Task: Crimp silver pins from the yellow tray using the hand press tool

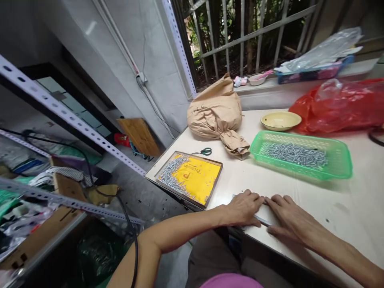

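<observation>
A thin, flat strip with a dark near edge (pixel 262 221) lies on the tabletop close to its front edge, mostly covered by my hands. My left hand (pixel 245 208) rests palm down over it, fingers bent around it and thumb at the near side. From the right, my right hand (pixel 289 218) meets it, with the thumb at the near edge and the fingers stretched along the far side. The fingertips of both hands nearly touch. What the strip is exactly, I cannot make out. To the left is a shallow tray (pixel 220 172) with a yellow lining and many small screws.
Beyond my hands stands a green plastic basket (pixel 339 160) of screws. Behind are a tied brown paper bag (pixel 214 108), green-handled scissors (pixel 206 151), a yellow oval bowl (pixel 280 120) and a red plastic bag (pixel 342 104). A perforated metal rack (pixel 75 128) is at left.
</observation>
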Tool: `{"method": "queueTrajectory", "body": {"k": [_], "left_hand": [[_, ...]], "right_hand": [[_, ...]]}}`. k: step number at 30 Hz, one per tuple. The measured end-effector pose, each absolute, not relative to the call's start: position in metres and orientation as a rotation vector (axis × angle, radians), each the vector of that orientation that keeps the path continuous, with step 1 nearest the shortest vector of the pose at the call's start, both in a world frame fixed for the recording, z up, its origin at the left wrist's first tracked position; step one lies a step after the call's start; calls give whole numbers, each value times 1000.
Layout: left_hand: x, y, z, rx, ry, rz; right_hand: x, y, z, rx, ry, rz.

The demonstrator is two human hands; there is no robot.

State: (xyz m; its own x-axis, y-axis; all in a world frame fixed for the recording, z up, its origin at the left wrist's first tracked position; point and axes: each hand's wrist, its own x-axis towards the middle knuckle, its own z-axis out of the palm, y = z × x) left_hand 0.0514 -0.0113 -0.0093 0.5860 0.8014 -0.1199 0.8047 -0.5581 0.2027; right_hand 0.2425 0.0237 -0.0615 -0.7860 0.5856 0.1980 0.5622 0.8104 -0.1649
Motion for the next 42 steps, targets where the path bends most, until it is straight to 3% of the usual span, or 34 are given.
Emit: {"method": "queueTrajectory", "body": {"k": [19,28,35,42], "left_hand": [[56,9,-44,2478,1458,127],[53,5,-40,2459,1573,186],[67,-43,-41,2471,1544,478],[79,-64,-47,2429,1406,542]], "right_hand": [[240,43,-56,-1017,-2716,640],[250,56,-63,-920,-2750,446],[243,71,-33,-953,-2839,492],[214,85,-7,-1237,-2867,95]]}}
